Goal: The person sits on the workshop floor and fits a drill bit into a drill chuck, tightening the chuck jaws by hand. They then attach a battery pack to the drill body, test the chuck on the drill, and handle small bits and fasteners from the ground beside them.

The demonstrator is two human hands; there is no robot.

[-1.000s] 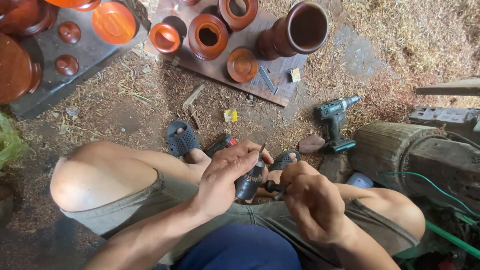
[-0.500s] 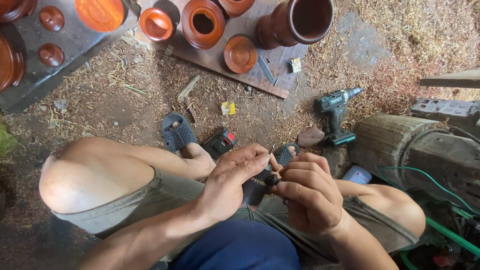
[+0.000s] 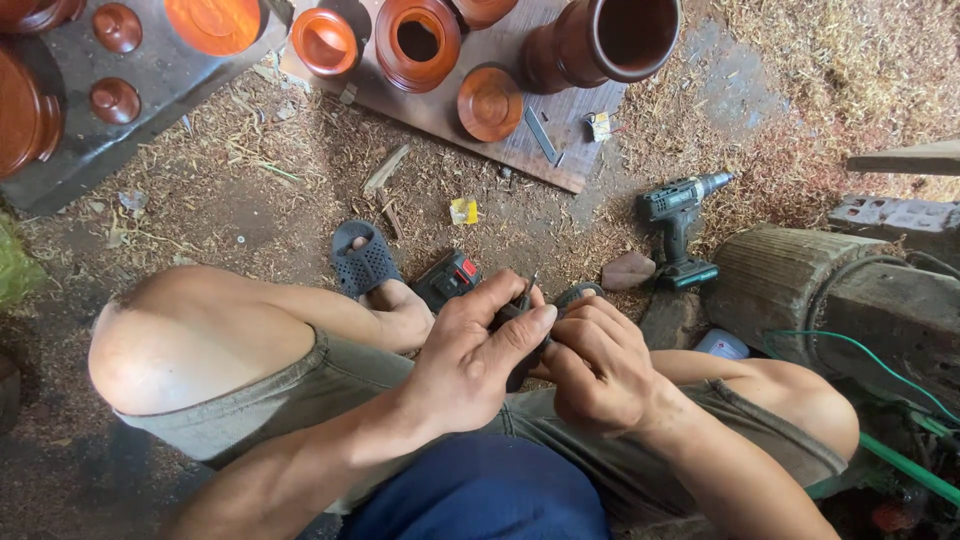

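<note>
Left hand: I saw its grip closed around a small dark tool, thumb laid along the top.
Right hand: grip curled shut against the same dark tool, fingers pinching at its near end; what they pinched was hidden.
Dark tool: held between both hands above the lap, near and left of the cordless drill; a thin tip showed above the left fingers.
Battery pack: black with red, on the floor left of the drill, just beyond the hands.
Sandal: dark, further left of the drill.
Board: beyond the drill, carrying turned orange-brown wooden vessels.
Handling note: I judged the work needed a steady left hold, small right-finger moves, and both hands kept low over the lap.
</note>
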